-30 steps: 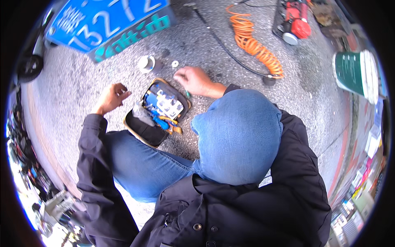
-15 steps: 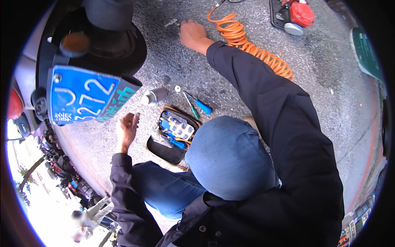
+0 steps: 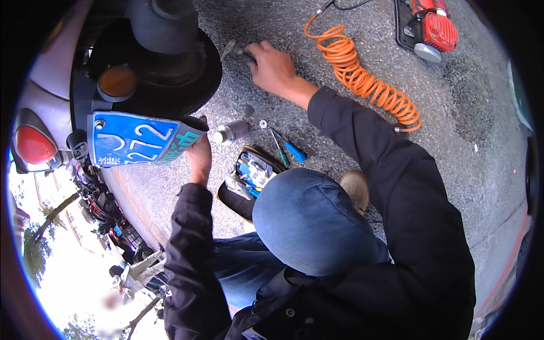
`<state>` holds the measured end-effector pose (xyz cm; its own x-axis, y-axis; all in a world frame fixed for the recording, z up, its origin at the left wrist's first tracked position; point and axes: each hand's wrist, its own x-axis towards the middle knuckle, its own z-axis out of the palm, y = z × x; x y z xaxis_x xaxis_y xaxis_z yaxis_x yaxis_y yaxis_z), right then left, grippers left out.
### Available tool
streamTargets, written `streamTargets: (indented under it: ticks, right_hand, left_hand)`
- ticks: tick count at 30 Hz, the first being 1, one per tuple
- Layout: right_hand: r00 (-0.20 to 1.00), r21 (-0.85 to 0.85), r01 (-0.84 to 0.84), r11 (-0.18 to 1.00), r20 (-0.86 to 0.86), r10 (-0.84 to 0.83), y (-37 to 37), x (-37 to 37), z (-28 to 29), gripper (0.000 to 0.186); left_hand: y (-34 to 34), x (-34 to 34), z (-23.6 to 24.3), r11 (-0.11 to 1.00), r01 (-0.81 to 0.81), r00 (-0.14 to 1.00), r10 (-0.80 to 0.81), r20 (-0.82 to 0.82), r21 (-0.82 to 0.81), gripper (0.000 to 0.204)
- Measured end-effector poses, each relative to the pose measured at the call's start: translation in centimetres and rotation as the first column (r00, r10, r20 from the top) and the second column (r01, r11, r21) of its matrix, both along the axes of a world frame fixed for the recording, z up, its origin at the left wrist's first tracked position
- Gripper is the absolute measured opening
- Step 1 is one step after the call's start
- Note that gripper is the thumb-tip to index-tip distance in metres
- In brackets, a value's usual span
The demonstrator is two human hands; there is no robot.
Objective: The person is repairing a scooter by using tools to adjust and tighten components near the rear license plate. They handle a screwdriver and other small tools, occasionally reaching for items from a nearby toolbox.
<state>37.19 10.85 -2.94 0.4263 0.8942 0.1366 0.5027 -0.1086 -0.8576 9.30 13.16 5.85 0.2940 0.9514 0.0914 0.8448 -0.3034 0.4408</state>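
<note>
Beside the scooter's rear tyre [image 3: 204,62], my right hand [image 3: 275,69] closes on a small grey metal tool [image 3: 229,50], whose pale end points toward the wheel. Its exact kind is too small to make out. My left hand [image 3: 199,156] is at the right edge of the blue licence plate [image 3: 133,141], its fingers partly hidden behind the plate and mudguard. A silver can [image 3: 232,131] lies on the ground just right of that hand. Near it are a small white ring [image 3: 263,123], a green-handled screwdriver [image 3: 282,154] and a blue-handled screwdriver [image 3: 294,151].
An unzipped black tool case [image 3: 235,201] with blue and white pieces lies before my knee [image 3: 317,221]. A coiled orange air hose [image 3: 362,79] stretches across the asphalt. At the far right stands a red and black air compressor [image 3: 439,34]. The scooter's red tail light [image 3: 35,143] is at the left.
My left hand has moved up and forward to the plate's right edge. My right hand remains by the tyre, with the grey tool now closer to the wheel. The whole view has shifted.
</note>
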Motion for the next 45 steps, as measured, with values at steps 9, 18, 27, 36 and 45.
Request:
streamTargets:
  ticks: [9, 18, 27, 36, 45]
  right_hand:
    - [0.985, -0.06, -0.174, 0.983, 0.008, 0.175, -2.7, -1.5, 7.5, 0.029]
    - [0.968, -0.061, -0.25, 0.966, 0.003, 0.251, 1.0, -4.0, 8.6, 0.033]
    - [0.779, -0.227, -0.037, 0.973, -0.617, -0.114, 6.2, -6.1, 3.5, 0.024]
    - [0.476, -0.194, -0.078, 0.978, -0.869, -0.135, 8.7, -5.8, 1.1, 0.015]
    - [0.373, -0.048, -0.305, 0.951, -0.925, 0.073, 8.6, -2.5, 0.8, 0.015]
  left_hand:
    - [1.1, 5.7, -1.8, 0.845, -0.121, 0.989, 0.059, 0.135, 0.521, 0.032]
    - [3.0, 3.9, -7.4, 0.921, -0.341, 0.935, 0.311, 0.17, 0.188, 0.06]
    - [2.9, 3.1, -3.9, 0.931, 0.022, 0.987, -0.078, 0.141, 0.365, 0.029]
    - [3.3, 2.0, -5.5, 0.877, 0.09, 0.99, -0.131, 0.054, 0.472, 0.025]
    - [1.5, 4.1, -3.6, 0.902, 0.09, 0.957, -0.196, 0.215, 0.422, 0.027]
